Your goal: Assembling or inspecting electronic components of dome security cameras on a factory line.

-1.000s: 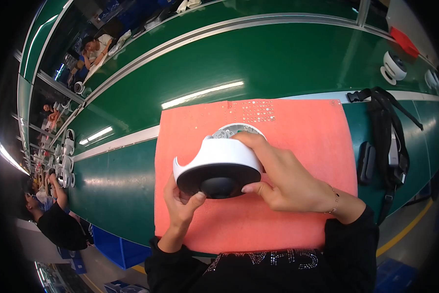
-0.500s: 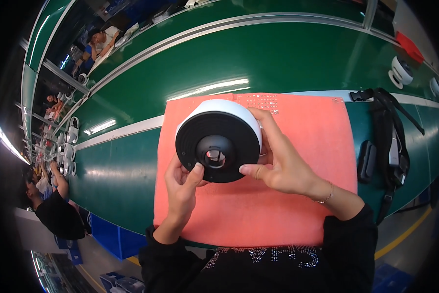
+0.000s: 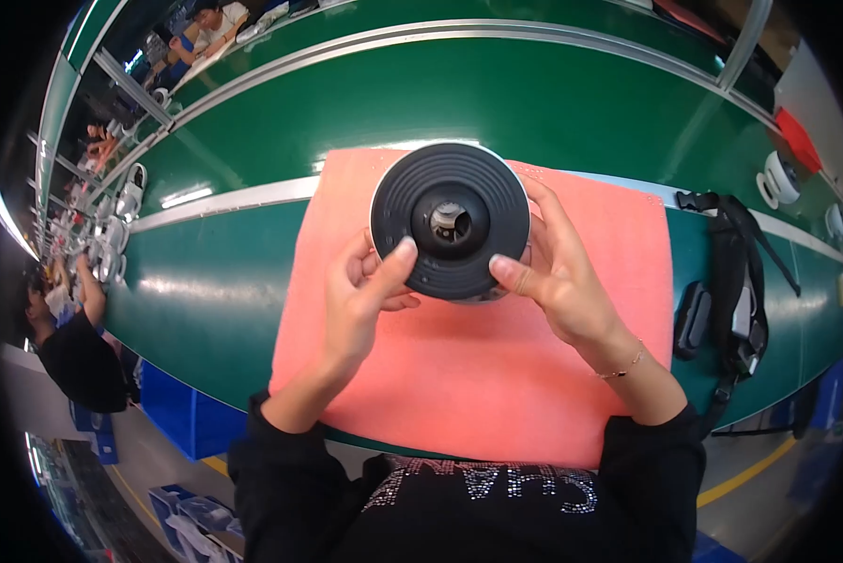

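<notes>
Seen from above, a person holds a round black disc up between both hands, its ridged face turned toward the camera. Concentric rings circle a small metal hub at its centre, and a thin white edge shows along the top. The left hand is curled around the lower left edge, thumb pressed flat on the face. The right hand wraps the right side, fingers behind and thumb on the front, so the disc seems steadied from both sides for a close look. It hangs above a pink mat, which likely cushions parts laid on the shiny green table. A black strap lies to the right, beside white round parts.
</notes>
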`<control>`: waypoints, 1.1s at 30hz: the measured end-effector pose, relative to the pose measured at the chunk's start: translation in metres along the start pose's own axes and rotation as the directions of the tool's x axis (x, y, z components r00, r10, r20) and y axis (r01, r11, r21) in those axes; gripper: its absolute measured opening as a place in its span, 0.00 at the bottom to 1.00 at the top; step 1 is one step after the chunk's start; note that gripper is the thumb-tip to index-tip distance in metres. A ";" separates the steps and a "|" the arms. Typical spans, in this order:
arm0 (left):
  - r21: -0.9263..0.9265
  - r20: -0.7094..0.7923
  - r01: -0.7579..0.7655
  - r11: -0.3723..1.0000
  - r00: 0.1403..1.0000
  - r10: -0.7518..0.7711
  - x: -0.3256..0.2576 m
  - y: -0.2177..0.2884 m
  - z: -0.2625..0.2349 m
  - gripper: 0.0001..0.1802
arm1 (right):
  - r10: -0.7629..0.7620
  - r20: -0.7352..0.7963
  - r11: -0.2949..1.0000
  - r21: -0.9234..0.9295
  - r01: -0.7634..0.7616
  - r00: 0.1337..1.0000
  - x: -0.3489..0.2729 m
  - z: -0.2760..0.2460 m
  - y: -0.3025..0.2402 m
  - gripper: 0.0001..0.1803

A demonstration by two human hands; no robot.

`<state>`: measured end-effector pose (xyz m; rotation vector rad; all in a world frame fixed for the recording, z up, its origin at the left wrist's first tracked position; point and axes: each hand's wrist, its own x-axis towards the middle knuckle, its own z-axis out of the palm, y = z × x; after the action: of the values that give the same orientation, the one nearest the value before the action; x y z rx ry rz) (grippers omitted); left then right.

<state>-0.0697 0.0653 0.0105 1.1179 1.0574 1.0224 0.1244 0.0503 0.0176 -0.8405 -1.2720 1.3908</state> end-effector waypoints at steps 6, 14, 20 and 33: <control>-0.050 0.072 0.265 0.963 0.963 -0.261 0.008 0.021 -0.005 0.22 | 0.197 -0.020 0.934 0.307 -0.181 0.980 0.001 0.010 -0.009 0.36; 0.054 0.076 0.118 0.992 0.990 -0.122 -0.001 0.017 0.007 0.25 | 0.040 -0.052 0.993 0.109 -0.035 0.998 -0.005 0.006 0.003 0.40; -0.028 0.062 0.058 0.998 0.996 -0.056 -0.004 0.013 0.016 0.24 | -0.034 -0.067 0.999 -0.021 0.033 0.997 -0.014 0.005 0.003 0.41; 0.066 -0.006 -0.153 0.986 0.988 0.154 0.002 -0.002 0.008 0.22 | -0.046 -0.090 0.996 -0.081 0.038 0.995 -0.008 0.016 0.005 0.37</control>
<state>-0.0609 0.0659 0.0091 1.2634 1.0314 1.1228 0.1104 0.0392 0.0151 -0.9165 -1.2738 1.2610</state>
